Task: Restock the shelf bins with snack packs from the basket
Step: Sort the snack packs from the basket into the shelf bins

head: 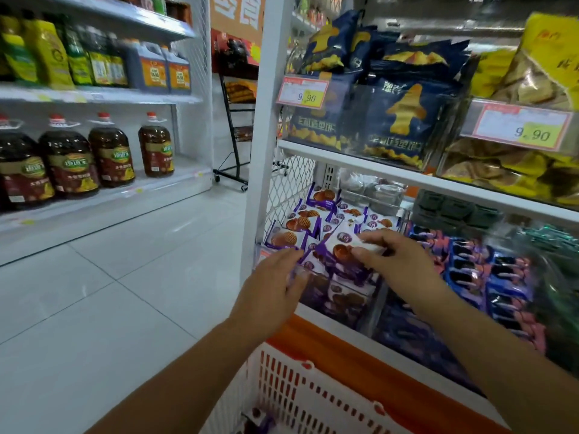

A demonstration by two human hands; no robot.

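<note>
Two bare hands reach into the lower shelf bin (316, 308), a clear-fronted compartment full of purple-and-white waffle snack packs (300, 222). The right hand (398, 261) has its grip closed on one such pack (340, 250), thumb below and fingers curled over its top edge, holding it tilted just above the heap. Just left of that grip, the left hand (275, 286) lies with its grip open, fingers spread flat against the packs at the bin's front corner (touching them, not clasping any). Right of the held pack, the neighbouring bin holds blue-and-pink snack packs (488, 270), blurred. Above both grips, the upper shelf carries dark blue snack bags (404, 117) and yellow bags (542, 67), each behind a price tag (303, 93) reading 9.90. Below the forearms sits the white slotted basket (313, 393) with an orange rim, one purple pack (260, 416) showing at its bottom. Well to the left, across the tiled floor (109, 292), oil bottles (109, 151) stand on another shelf.
</note>
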